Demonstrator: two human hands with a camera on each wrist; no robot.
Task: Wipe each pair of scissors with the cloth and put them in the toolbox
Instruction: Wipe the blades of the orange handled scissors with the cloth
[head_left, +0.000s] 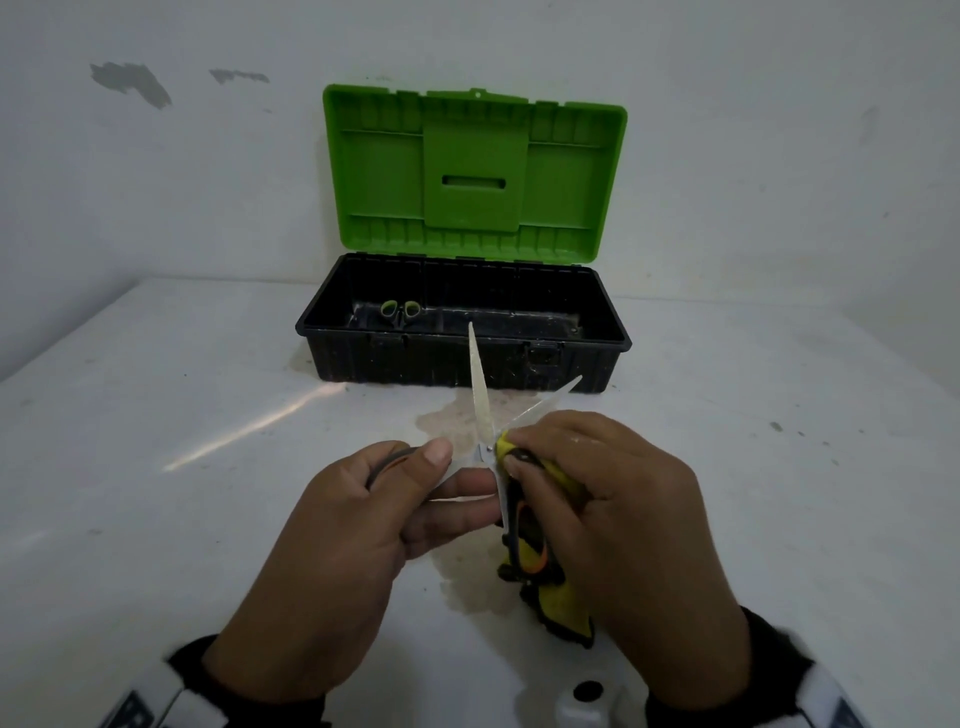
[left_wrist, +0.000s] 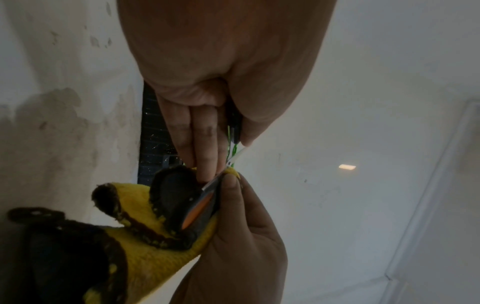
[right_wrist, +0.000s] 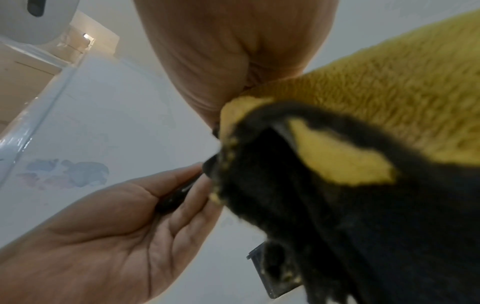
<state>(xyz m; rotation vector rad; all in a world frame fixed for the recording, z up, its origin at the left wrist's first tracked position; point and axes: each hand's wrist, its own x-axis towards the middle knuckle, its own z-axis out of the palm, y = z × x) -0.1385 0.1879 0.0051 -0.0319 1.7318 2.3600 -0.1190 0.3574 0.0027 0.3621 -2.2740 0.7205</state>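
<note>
A pair of scissors with a black and orange handle is held above the table, blades spread and pointing at the toolbox. My left hand grips one dark handle loop. My right hand pinches the yellow, black-stained cloth around the scissors just behind the pivot. The cloth hangs down under that hand. The black toolbox stands open with its green lid upright. Another pair with green handles lies inside at the left.
A brownish wet stain spreads on the white table between my hands and the toolbox. A white object sits at the near edge by my right wrist. A wall rises behind the toolbox.
</note>
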